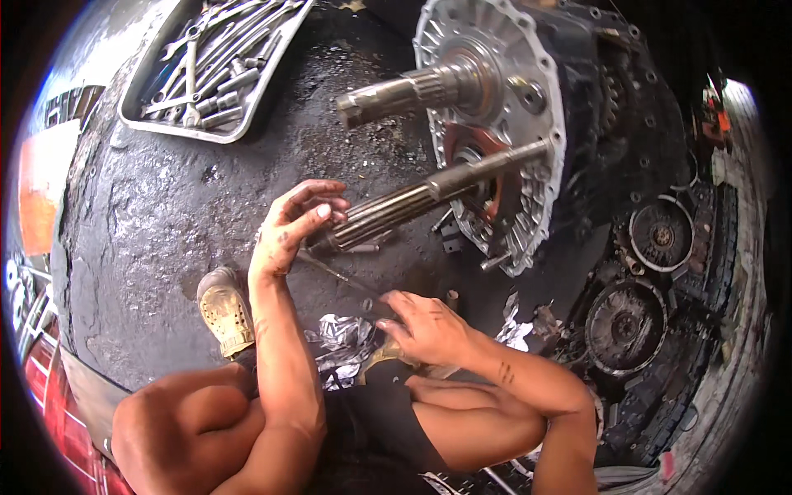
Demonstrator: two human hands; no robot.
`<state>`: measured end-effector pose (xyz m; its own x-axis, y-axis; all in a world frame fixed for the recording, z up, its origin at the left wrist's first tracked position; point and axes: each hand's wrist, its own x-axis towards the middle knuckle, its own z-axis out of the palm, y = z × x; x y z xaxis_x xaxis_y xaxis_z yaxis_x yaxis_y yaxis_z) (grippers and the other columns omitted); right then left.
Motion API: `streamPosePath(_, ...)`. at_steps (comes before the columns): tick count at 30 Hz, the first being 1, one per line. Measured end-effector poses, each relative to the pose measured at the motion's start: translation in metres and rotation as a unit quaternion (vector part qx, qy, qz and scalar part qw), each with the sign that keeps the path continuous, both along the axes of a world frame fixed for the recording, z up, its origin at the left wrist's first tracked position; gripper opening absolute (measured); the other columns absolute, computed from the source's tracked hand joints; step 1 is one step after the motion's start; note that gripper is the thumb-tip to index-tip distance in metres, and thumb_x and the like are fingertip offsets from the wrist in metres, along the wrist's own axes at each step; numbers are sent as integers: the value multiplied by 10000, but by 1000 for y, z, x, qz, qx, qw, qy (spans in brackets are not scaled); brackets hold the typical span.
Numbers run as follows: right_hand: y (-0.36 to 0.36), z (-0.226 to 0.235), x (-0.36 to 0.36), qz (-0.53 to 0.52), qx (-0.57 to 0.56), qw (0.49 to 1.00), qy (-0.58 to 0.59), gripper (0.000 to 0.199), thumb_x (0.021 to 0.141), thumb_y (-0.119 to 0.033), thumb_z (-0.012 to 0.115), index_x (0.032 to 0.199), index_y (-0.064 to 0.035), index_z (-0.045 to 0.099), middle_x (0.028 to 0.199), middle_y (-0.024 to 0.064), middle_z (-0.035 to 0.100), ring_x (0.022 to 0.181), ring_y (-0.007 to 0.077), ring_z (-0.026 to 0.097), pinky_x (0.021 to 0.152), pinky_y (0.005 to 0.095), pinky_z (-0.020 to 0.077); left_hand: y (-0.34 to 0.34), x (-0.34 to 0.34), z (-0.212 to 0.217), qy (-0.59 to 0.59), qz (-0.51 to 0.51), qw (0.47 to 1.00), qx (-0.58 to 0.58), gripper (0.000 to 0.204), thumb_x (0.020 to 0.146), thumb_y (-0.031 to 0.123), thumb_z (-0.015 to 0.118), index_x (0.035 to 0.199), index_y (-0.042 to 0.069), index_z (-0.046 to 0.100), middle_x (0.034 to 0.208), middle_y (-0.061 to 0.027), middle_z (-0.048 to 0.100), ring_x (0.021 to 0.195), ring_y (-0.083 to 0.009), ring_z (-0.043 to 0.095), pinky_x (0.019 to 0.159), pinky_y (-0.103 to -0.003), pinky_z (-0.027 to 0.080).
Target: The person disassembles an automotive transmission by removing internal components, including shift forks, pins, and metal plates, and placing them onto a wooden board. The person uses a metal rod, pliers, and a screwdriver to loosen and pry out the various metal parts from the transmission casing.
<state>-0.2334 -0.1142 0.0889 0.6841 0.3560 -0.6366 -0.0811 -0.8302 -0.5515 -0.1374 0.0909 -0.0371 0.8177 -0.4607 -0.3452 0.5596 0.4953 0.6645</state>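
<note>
My left hand (295, 227) is at the free end of a splined shaft (388, 216), its fingers apart and the thumb by the shaft's tip. Whether the fingertips touch the metal I cannot tell. Below it, my right hand (429, 326) is closed around the dark handle of what looks like a screwdriver (342, 275). Its thin shank points up and left, under the shaft end. The shaft sticks out of a silver gearbox housing (528, 177). Above it, a second, thicker shaft (404, 92) juts from the same housing.
A metal tray (239, 132) full of wrenches and sockets stands at the far left. Round, greasy plates (625, 326) lie at the right among dark parts. Crumpled foil-like scraps (342, 334) lie near my knees. My shod foot (224, 309) rests on the oily ground.
</note>
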Motion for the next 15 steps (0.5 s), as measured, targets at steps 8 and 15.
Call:
streamPosePath(8,-53,-159,-64,-6,-21,1000,16,363,805,-229,631,1074,9,576,999,235,631,934,410,604,831,464,482,-85,36,24,-173,-16,974,147,299,895,124,592,1148,-34,572,1005,-72,651,951,-118,568,877,-256,434)
streamPosePath(15,-64,-188,-27,-570,83,793,-201,164,839,-170,609,956,-57,632,828,118,682,763,287,669,678,357,514,-145,59,38,-310,-16,900,304,368,906,179,592,1214,-17,538,1063,-113,632,998,-176,570,901,-289,433)
